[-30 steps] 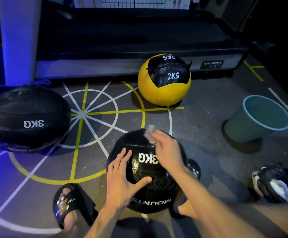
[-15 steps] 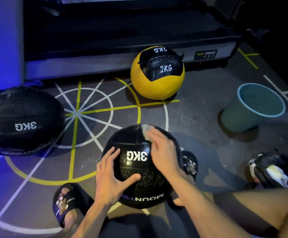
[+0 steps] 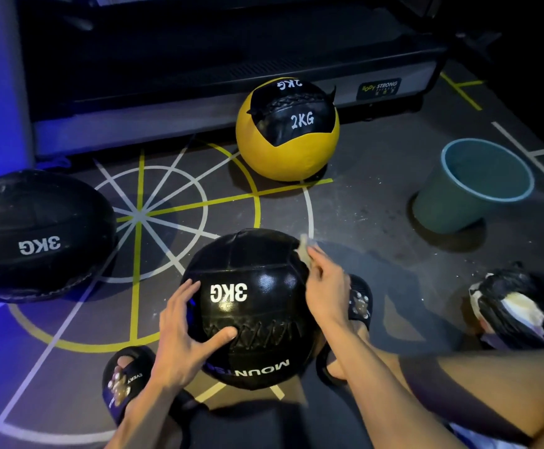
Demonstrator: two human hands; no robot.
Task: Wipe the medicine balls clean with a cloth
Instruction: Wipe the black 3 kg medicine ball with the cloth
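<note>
Left hand (image 3: 183,338) spread on black ball (image 3: 251,306); right hand (image 3: 325,290) seemingly pinches cloth (image 3: 303,252).

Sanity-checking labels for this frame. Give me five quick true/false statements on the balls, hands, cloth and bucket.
1. The left hand rests on the near 3KG ball. True.
2. The right hand holds the cloth at the ball's upper right side. True.
3. The yellow ball is marked 5KG. False: it reads 2KG.
4. The bucket stands left of the near ball. False: it stands to the right, further back.
5. Only two medicine balls are in view. False: a second black 3KG ball lies at the left.
</note>
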